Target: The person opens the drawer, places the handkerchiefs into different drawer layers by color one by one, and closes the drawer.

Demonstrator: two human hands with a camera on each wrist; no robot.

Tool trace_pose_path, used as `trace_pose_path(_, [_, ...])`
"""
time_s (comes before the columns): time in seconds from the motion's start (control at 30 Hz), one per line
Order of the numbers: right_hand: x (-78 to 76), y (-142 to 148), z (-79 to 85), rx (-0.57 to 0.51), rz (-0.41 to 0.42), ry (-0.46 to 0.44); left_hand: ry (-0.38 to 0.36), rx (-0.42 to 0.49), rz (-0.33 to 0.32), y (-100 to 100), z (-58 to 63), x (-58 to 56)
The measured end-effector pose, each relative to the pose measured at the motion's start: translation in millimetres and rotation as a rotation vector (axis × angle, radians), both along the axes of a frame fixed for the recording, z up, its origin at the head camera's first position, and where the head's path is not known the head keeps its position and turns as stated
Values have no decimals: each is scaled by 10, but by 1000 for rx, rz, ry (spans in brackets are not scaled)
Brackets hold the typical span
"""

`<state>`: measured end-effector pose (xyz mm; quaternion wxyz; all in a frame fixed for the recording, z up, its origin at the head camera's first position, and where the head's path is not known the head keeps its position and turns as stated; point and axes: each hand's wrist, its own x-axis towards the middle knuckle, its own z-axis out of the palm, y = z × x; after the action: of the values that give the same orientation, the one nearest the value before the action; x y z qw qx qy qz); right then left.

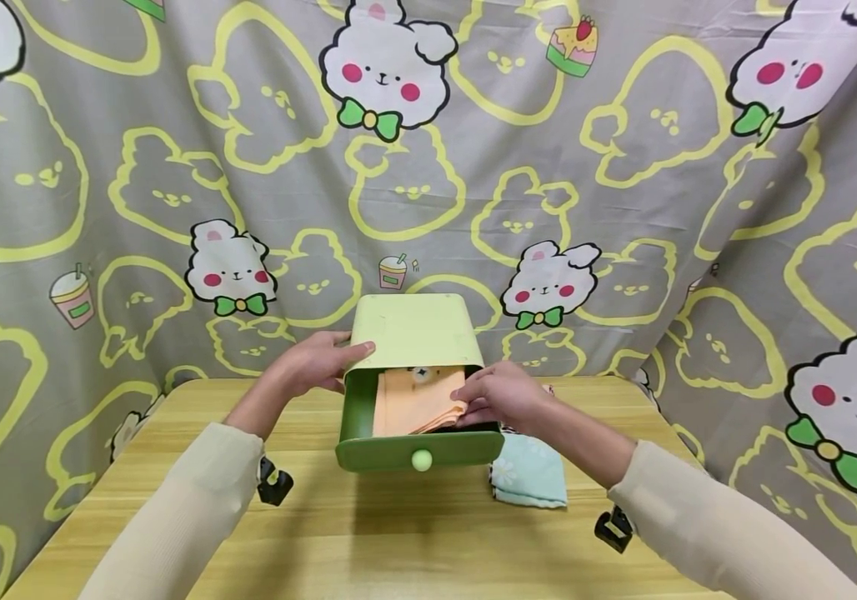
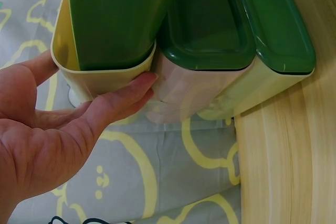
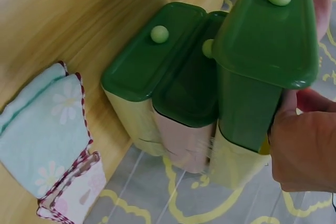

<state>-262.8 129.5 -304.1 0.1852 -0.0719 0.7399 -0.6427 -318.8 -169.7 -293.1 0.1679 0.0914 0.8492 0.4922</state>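
A small drawer unit [image 1: 413, 325] with a pale yellow top tier stands on the table. Its top green drawer [image 1: 383, 454] is pulled out, and a folded orange cloth [image 1: 417, 404] with a small printed face lies in it. My left hand [image 1: 316, 362] holds the top tier by its side, thumb over the upper edge; the left wrist view shows the fingers along the casing. Reaching in over the drawer's right side, my right hand [image 1: 507, 396] pinches the cloth's right edge. The right wrist view hides those fingertips behind the drawer front.
Below are two closed drawers, the middle one [image 3: 189, 87] in a pink casing and the bottom one [image 3: 149, 61] in pale yellow. To the right on the wooden table [image 1: 286, 533] lie a folded light blue cloth [image 1: 529, 471] and a white-pink cloth [image 3: 81, 190]. A patterned curtain [image 1: 413, 167] hangs behind.
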Motion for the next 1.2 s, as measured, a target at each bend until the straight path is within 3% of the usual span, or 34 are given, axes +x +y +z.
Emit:
trace_pose_path(0.4, [-50,-156,-52,95,-111,108,-5,-14,10,10,15,17])
trace_pose_path(0.57, [-53,-167,-45,129,-114,130,-3,-10,9,13,19,26])
trace_pose_path(0.97, [16,-7,201,78,99,-29,3,-3,-3,14,17,16])
trace_pose_path(1.2, [91,122,356,161,194,-41,-1,3,-8,3,12,10])
